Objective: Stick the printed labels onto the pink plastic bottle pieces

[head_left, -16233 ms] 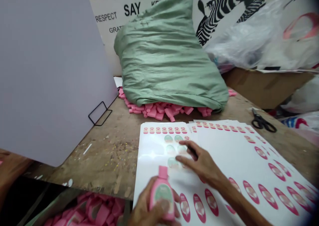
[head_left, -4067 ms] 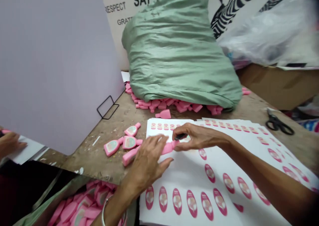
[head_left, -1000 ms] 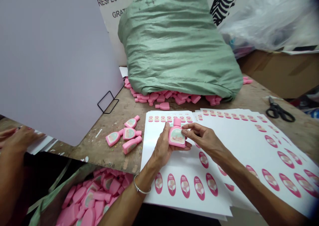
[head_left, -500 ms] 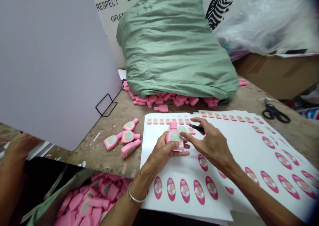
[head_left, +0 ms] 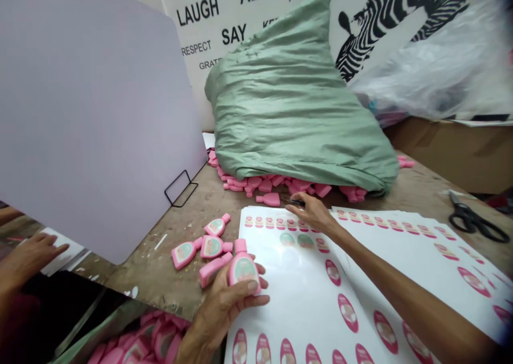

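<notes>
In the head view, my left hand [head_left: 224,308] is closed round a pink toy-like bottle [head_left: 243,268], cap up, with a pale green label facing me. My right hand [head_left: 316,213] pinches a small black tool [head_left: 297,202] whose exact kind is unclear. It reaches past the top edge of a white sticker sheet [head_left: 288,284], close to a pink bottle [head_left: 269,199] lying on its side. Left of the held bottle, several pink bottles [head_left: 211,246] lie on the table, most showing green labels.
A green sack [head_left: 300,113] stands at the back over a pile of pink bottles. Black scissors [head_left: 476,222] lie at the right. A pale board [head_left: 100,113] rises at the left, with another person's hand [head_left: 30,260] below it. More bottles [head_left: 148,340] fill a sack at lower left.
My left hand has moved left and down with the bottle. My right hand has left the bottle and moved away toward the pile, still holding the black tool. The view has tilted up.
</notes>
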Motion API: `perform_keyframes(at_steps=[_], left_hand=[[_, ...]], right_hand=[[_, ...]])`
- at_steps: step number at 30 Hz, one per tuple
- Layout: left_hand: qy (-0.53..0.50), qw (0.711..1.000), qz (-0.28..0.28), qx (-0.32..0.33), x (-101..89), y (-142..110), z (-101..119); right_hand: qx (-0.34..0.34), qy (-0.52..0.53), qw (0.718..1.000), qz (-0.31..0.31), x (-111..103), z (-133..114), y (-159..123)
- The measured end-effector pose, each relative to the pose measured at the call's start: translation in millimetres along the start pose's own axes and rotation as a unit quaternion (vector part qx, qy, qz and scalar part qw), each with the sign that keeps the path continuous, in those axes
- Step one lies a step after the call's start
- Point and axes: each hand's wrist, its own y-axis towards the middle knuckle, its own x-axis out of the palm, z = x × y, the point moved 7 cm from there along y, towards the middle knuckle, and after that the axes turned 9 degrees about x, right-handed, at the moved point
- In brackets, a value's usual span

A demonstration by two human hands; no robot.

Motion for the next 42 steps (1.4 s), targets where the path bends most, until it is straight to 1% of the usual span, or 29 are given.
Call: perform_keyframes(at_steps=[3, 5, 7, 9, 12, 15, 17, 18, 20, 21, 22, 23, 24, 26, 28, 29, 31, 33, 35, 36, 37, 38, 39, 40, 41, 42], left_hand=[[0.059, 0.996, 0.067, 0.011, -28.6, -3, 2], [0.074, 0.993, 0.092, 0.019, -39.1, -3, 3], [0.064, 0.993, 0.097, 0.025, -42.9, -1, 4], [0.041, 0.995, 0.089, 0.03, -42.1, 3, 5], [0.017, 0.995, 0.087, 0.038, -41.0, 10, 6], [0.044, 0.992, 0.103, 0.059, -46.4, 17, 8], [0.116, 0.981, 0.122, 0.095, -55.4, 20, 13], [0.169, 0.968, 0.143, 0.119, -62.1, 22, 19], [0.268, 0.93, 0.189, 0.166, -75.4, 25, 30], [0.296, 0.915, 0.203, 0.183, -80.2, 27, 35], [0.31, 0.907, 0.206, 0.195, -83.1, 30, 38], [0.302, 0.911, 0.197, 0.197, -84.2, 34, 40], [0.274, 0.926, 0.177, 0.19, -83.3, 38, 39], [0.18, 0.962, 0.132, 0.157, -77.2, 43, 34], [0.078, 0.985, 0.104, 0.115, -67.7, 42, 29], [0.043, 0.989, 0.098, 0.099, -62.7, 40, 28], [0.019, 0.991, 0.102, 0.088, -54.6, 34, 27], [0.023, 0.99, 0.107, 0.094, -49.8, 30, 27], [0.064, 0.985, 0.112, 0.118, -51.0, 29, 31], [0.111, 0.978, 0.12, 0.131, -54.4, 30, 35], [0.176, 0.965, 0.133, 0.143, -59.1, 31, 40], [0.25, 0.943, 0.152, 0.159, -63.8, 31, 48], [0.326, 0.911, 0.174, 0.181, -67.1, 31, 58], [0.393, 0.873, 0.199, 0.212, -67.2, 29, 69], [0.442, 0.833, 0.218, 0.251, -63.0, 25, 79], [0.471, 0.801, 0.226, 0.293, -54.1, 20, 87]], right_hand=[[-0.008, -0.039, 0.999, -0.02, 29, -13, 39], [-0.004, -0.054, 0.998, -0.036, 46, -18, 55], [0.006, -0.07, 0.996, -0.052, 58, -19, 63], [0.019, -0.088, 0.995, -0.052, 62, -16, 67], [0.037, -0.113, 0.993, -0.024, 53, -11, 64], [0.052, -0.095, 0.994, 0.01, 36, -7, 46], [0.053, -0.039, 0.998, 0.013, 26, -6, 24], [0.054, -0.006, 0.999, 0.005, 24, -5, 10], [0.058, 0.05, 0.997, -0.034, 23, -4, -22], [0.061, 0.071, 0.994, -0.057, 25, -5, -38], [0.067, 0.088, 0.991, -0.078, 26, -5, -53], [0.074, 0.101, 0.988, -0.095, 27, -5, -67], [0.083, 0.11, 0.985, -0.106, 27, -5, -79], [0.104, 0.12, 0.981, -0.111, 24, -4, -96], [0.124, 0.13, 0.978, -0.104, 18, -2, -106], [0.132, 0.138, 0.976, -0.1, 15, -1, -109], [0.143, 0.16, 0.972, -0.097, 11, 2, -112], [0.148, 0.178, 0.968, -0.099, 9, 3, -113], [0.145, 0.188, 0.967, -0.095, 7, 2, -115], [0.142, 0.194, 0.966, -0.093, 5, 1, -116], [0.142, 0.202, 0.965, -0.095, 4, 0, -118], [0.142, 0.211, 0.962, -0.098, 3, -1, -120], [0.144, 0.22, 0.959, -0.103, 1, -2, -122], [0.147, 0.228, 0.957, -0.106, 0, -4, -124], [0.148, 0.234, 0.955, -0.107, -1, -5, -127], [0.149, 0.242, 0.953, -0.105, -2, -8, -130]])
